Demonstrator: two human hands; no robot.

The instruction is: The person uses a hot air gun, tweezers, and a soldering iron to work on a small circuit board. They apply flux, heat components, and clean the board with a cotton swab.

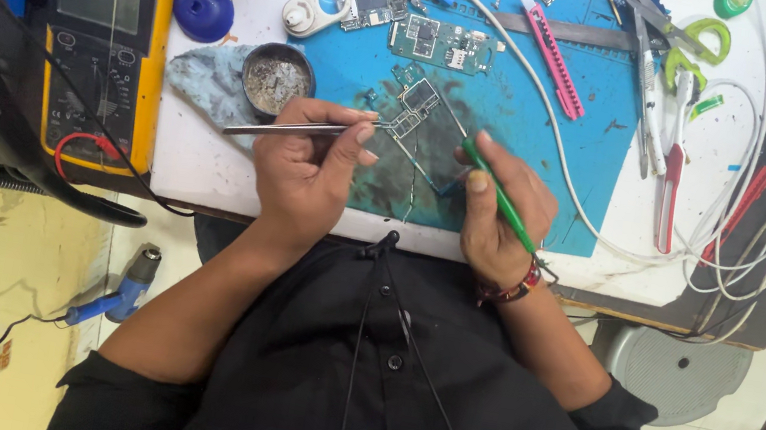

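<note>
My left hand (307,168) grips metal tweezers (290,127), their tips touching a small green circuit board (413,104) that lies on the blue work mat (516,134). My right hand (497,212) holds a green-handled soldering iron (498,190) like a pen, its tip reaching the same board from the right. Thin solder wire runs down the mat between my hands.
A yellow multimeter (105,42) sits at the left. A round tin (276,80) rests on a grey cloth by my left hand. More circuit boards (444,44), a pink cutter (551,53), pliers, scissors and white cables (734,237) crowd the right side.
</note>
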